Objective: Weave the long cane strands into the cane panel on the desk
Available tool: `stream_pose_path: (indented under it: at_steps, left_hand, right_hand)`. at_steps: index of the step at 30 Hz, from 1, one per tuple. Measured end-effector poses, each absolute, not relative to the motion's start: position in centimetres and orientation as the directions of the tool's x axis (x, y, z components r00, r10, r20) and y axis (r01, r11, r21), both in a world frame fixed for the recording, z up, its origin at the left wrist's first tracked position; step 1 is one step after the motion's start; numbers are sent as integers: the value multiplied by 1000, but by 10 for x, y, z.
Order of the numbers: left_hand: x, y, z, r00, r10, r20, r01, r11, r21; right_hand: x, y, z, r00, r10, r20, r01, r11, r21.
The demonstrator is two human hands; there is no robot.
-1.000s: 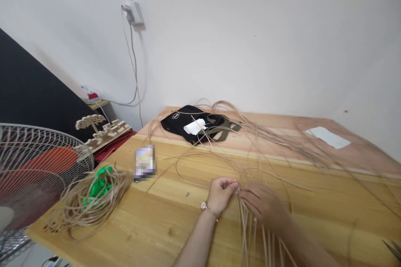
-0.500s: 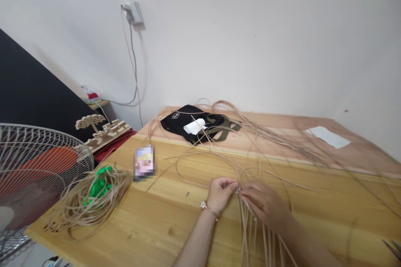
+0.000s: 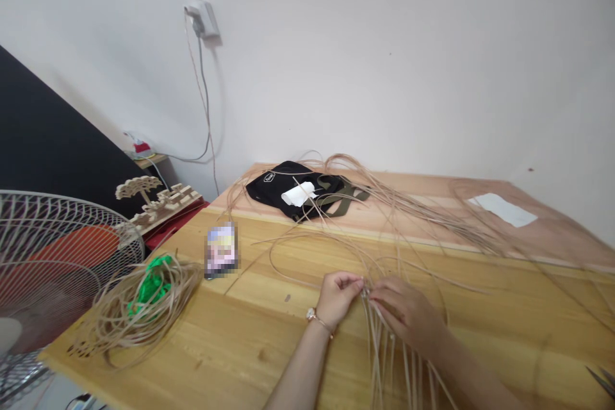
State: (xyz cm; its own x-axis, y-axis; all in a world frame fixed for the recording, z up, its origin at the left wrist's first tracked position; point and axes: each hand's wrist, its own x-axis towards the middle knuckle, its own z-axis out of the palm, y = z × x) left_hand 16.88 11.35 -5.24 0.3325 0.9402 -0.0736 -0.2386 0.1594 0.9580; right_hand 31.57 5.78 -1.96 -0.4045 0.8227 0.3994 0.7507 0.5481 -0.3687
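My left hand (image 3: 337, 299), with a gold-coloured wrist chain (image 3: 318, 319) on it, and my right hand (image 3: 407, 312) meet at a gathered bunch of thin rattan cane strands (image 3: 384, 349) on the wooden table (image 3: 269, 349). Fingertips of both hands pinch the strands where they cross. Long ends trail toward me past the table's front edge, while others loop away across the table. The exact crossing is hidden by my fingers.
A coil of cane (image 3: 115, 327) with green plastic (image 3: 152, 285) lies at the left, beside a caged fan (image 3: 52, 262). Further back are a blurred packet (image 3: 221, 250), a black bag (image 3: 273, 189), white paper (image 3: 503, 210), and scissor tips (image 3: 603, 381).
My hands stay at the same place on the strands, with only slight shifts of the fingers. The camera view has barely moved.
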Motion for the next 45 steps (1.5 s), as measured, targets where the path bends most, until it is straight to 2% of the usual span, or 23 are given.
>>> stream_pose_path:
  at_steps: [9, 34, 40, 45]
  left_hand:
    - [168, 114, -53, 372, 925, -80, -298, 200, 934]
    - [167, 114, -50, 382, 919, -93, -263, 205, 943]
    - [166, 115, -49, 381, 921, -85, -251, 192, 949]
    - [166, 115, -49, 392, 917, -78, -216, 175, 961]
  right_hand:
    - [315, 58, -16, -401, 825, 399, 749, 546, -376]
    - [314, 56, -12, -378, 834, 402, 723, 537, -435]
    - [315, 57, -11, -311, 897, 313, 679, 440, -588]
    - [315, 64, -11, -173, 975, 139, 568, 214, -795]
